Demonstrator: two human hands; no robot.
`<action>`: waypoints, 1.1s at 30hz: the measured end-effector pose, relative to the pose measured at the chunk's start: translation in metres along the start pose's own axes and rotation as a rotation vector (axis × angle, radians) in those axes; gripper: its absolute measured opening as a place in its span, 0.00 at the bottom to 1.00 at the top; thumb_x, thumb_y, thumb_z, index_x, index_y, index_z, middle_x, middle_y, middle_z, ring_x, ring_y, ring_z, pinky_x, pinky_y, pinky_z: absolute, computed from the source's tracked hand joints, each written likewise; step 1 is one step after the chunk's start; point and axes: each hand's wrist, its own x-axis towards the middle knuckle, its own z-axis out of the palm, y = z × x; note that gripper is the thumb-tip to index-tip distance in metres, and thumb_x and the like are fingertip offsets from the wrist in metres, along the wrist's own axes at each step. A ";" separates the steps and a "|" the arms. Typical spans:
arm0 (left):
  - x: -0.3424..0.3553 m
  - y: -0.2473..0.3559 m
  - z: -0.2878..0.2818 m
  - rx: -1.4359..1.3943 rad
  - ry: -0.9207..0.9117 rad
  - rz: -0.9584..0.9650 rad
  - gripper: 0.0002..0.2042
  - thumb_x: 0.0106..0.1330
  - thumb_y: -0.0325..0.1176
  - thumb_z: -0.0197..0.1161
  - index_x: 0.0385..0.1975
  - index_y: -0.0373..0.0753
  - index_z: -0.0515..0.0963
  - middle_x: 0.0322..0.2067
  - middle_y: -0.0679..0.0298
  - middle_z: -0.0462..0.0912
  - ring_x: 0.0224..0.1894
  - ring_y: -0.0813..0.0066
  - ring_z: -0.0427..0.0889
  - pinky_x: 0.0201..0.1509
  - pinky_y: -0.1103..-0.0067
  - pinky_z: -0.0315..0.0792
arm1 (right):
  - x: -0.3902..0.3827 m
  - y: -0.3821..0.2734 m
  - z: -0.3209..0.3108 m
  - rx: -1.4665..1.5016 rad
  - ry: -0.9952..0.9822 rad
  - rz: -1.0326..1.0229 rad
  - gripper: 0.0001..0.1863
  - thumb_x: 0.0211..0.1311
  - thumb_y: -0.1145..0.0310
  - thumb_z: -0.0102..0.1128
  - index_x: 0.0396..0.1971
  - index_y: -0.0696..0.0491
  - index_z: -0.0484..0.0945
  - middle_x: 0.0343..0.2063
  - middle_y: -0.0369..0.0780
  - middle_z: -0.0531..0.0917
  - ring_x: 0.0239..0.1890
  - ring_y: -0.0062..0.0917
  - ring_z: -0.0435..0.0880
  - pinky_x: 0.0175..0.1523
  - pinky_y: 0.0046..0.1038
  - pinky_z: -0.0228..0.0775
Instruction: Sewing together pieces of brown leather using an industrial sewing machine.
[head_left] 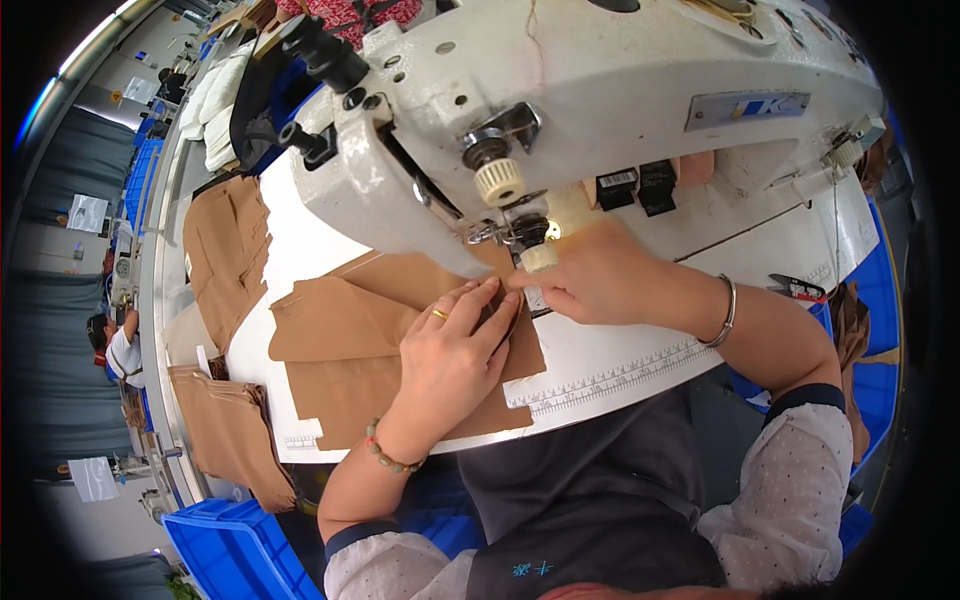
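Observation:
A brown fabric piece (340, 395), with folded layers, lies on the white sewing table under the head of a sewing machine (600, 120). My left hand (455, 345) presses flat on it with fingers stretched out, fingertips close to the presser foot (495, 235). On the other side of the foot, my right hand (600, 275) has its fingers curled, and the fingertips pinch at the fabric's right edge. The exact grip is partly hidden by the fingers. A ring and a bead bracelet are on my left side, a metal bangle on my right wrist.
Stacks of brown fabric pieces (225, 265) and folded brown pieces (235, 435) lie at the left. Thread snips (797, 288) rest at the table's right. Black labels (655, 188) sit beneath the machine arm. A blue crate (240, 550) stands lower left. Another person (122, 350) works far left.

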 end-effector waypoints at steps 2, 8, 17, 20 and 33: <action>-0.001 0.000 0.002 0.017 0.019 0.013 0.18 0.50 0.26 0.72 0.44 0.45 0.88 0.46 0.64 0.86 0.46 0.68 0.86 0.45 0.75 0.80 | -0.001 -0.001 0.001 -0.040 -0.004 -0.109 0.14 0.53 0.68 0.65 0.41 0.44 0.89 0.21 0.37 0.83 0.24 0.34 0.83 0.31 0.37 0.73; -0.009 -0.003 0.003 -0.085 0.033 0.015 0.21 0.49 0.26 0.69 0.46 0.44 0.88 0.49 0.62 0.85 0.49 0.62 0.85 0.49 0.71 0.81 | -0.004 -0.004 0.006 -0.146 -0.017 -0.138 0.13 0.53 0.69 0.66 0.40 0.45 0.88 0.22 0.34 0.84 0.24 0.33 0.82 0.31 0.37 0.72; 0.004 -0.018 0.015 -0.096 0.083 -0.002 0.20 0.48 0.27 0.68 0.44 0.44 0.88 0.49 0.61 0.85 0.46 0.64 0.85 0.45 0.72 0.79 | 0.004 0.001 0.002 -0.345 0.022 -0.143 0.04 0.57 0.67 0.63 0.31 0.46 0.84 0.22 0.33 0.81 0.26 0.27 0.86 0.28 0.30 0.75; 0.009 -0.027 0.020 -0.098 0.091 0.003 0.18 0.49 0.28 0.68 0.43 0.44 0.88 0.48 0.62 0.85 0.44 0.67 0.85 0.42 0.73 0.78 | 0.009 0.003 0.003 -0.382 0.098 -0.147 0.03 0.57 0.67 0.63 0.31 0.45 0.84 0.23 0.33 0.82 0.27 0.25 0.86 0.28 0.28 0.76; 0.003 -0.019 -0.018 0.071 -0.065 0.046 0.14 0.53 0.24 0.69 0.41 0.44 0.87 0.41 0.71 0.84 0.33 0.71 0.80 0.37 0.74 0.77 | 0.010 0.004 0.004 -0.364 0.176 -0.139 0.05 0.54 0.69 0.63 0.31 0.46 0.84 0.21 0.34 0.81 0.26 0.29 0.86 0.27 0.31 0.77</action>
